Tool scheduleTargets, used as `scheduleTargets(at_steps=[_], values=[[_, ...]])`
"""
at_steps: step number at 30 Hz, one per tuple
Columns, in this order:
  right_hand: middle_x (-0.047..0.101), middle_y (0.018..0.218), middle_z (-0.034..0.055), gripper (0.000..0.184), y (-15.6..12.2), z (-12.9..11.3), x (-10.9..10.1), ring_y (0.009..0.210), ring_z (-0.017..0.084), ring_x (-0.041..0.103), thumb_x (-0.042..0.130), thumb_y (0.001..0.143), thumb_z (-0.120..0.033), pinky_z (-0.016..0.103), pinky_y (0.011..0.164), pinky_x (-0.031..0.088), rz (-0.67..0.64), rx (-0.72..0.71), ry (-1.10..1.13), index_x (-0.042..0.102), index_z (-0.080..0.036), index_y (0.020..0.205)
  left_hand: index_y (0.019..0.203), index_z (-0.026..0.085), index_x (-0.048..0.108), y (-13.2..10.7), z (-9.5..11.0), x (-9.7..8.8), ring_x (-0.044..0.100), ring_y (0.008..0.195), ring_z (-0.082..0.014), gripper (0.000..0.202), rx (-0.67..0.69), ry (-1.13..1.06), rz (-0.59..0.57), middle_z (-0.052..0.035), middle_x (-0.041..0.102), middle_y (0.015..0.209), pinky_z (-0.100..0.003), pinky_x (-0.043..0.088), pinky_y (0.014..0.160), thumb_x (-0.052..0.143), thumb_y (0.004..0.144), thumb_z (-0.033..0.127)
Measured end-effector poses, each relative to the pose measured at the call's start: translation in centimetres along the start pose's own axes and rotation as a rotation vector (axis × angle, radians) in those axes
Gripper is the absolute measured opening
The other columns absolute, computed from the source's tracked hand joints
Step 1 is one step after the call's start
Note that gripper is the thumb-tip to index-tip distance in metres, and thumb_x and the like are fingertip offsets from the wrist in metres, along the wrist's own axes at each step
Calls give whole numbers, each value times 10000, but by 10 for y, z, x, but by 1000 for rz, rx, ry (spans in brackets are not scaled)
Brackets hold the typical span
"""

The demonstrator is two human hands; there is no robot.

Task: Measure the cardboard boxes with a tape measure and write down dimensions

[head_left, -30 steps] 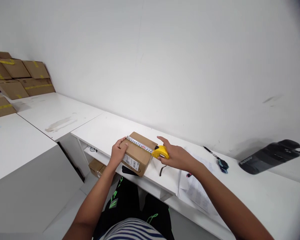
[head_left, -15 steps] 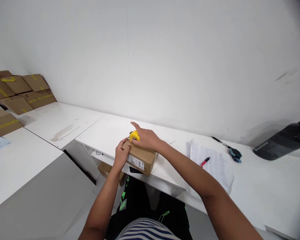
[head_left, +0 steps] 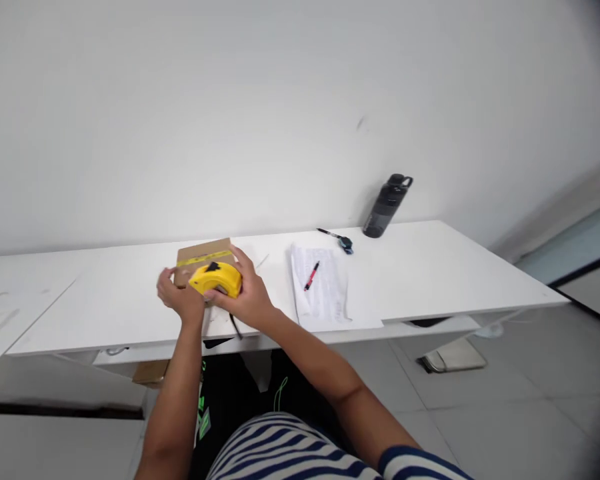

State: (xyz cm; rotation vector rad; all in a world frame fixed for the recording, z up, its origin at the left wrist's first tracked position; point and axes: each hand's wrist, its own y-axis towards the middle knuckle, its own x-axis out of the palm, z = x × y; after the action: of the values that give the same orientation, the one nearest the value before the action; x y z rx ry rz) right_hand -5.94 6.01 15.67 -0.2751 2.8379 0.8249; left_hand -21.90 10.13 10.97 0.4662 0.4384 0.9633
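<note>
A small brown cardboard box [head_left: 205, 249] with a strip of yellow tape across it is held over the white table. My left hand [head_left: 181, 297] is closed on its left side. In my right hand [head_left: 250, 293] is a yellow tape measure [head_left: 216, 279], in front of the box face, with a black strap hanging below. The fingers of that hand also reach up to the box's right edge. Part of the box is hidden behind the tape measure and my hands.
Written papers [head_left: 323, 303] with a red and black pen [head_left: 311, 275] on them lie right of the box. Behind them are a black pen [head_left: 329, 233] and a dark teal object [head_left: 345, 245]. A dark bottle [head_left: 386, 208] leans against the wall.
The view has swung right, so the stacked boxes at left are gone from sight. The box has been turned, showing its taped face instead of the white label. The tape measure stays in my right hand.
</note>
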Motion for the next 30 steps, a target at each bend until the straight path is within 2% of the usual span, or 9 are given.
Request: scheduleTargets(at_steps=[3,7,8,13,16,19,22,27,30], values=[[577,1066,62,886,-53,32,-10,843,203,605,586,810,-668,361,764,528,215,81,255,156,-298,1490,1308,186,419,-32,18,-4,438,1269,-252,565,90,-140,19,-129,467,1324,-446,335,1103,615,811,370],[533,1006,62,824,-102,64,-14,820,204,582,399,862,-740,375,750,525,348,109,318,133,-273,1487,1248,229,519,-99,41,-25,532,1216,-276,646,-32,-335,-799,-111,559,1276,-405,435,1036,724,710,521],[535,1020,69,813,-108,66,-19,850,210,583,349,873,-747,382,776,520,318,113,283,130,-270,1494,1218,230,530,-112,45,-26,585,1142,-274,660,-130,-353,-900,-108,593,1228,-398,483,975,751,675,534],[618,978,73,698,-97,69,-91,884,222,610,157,960,-652,357,804,490,-38,191,-144,257,-227,1504,1066,201,505,-146,52,-5,664,888,-228,596,-418,-372,-883,-74,670,994,-366,556,781,731,668,583],[648,884,62,552,-63,87,-150,791,221,627,214,1021,-412,320,735,461,57,407,-686,190,-213,1535,1075,215,472,-160,48,14,663,868,-197,549,-397,-411,-973,-55,668,1002,-343,553,778,749,693,495],[629,1118,134,562,-28,117,-189,869,219,637,342,955,-140,301,730,432,-253,364,-1097,309,-259,1503,1101,222,480,-177,47,32,651,904,-185,503,-306,-434,-1196,-52,658,1043,-328,539,808,740,727,437],[610,1198,148,493,-9,144,-204,917,221,636,442,897,-81,309,769,416,-511,278,-1193,516,-252,1353,1138,228,503,-183,54,53,642,908,-191,522,-173,-372,-1373,-42,658,1027,-318,526,803,746,723,432],[670,1033,132,311,-16,157,-217,917,213,621,389,951,-150,306,789,411,-414,294,-1182,533,-152,1227,1149,232,537,-169,62,78,656,840,-205,522,-81,-301,-1392,-30,667,951,-316,526,730,723,727,479],[661,965,92,379,-41,157,-223,832,181,610,199,1025,-317,267,709,425,-192,345,-1058,492,-147,1195,1125,245,593,-167,55,81,636,1048,-274,504,43,-253,-1333,-59,678,1047,-368,513,861,748,702,470]])
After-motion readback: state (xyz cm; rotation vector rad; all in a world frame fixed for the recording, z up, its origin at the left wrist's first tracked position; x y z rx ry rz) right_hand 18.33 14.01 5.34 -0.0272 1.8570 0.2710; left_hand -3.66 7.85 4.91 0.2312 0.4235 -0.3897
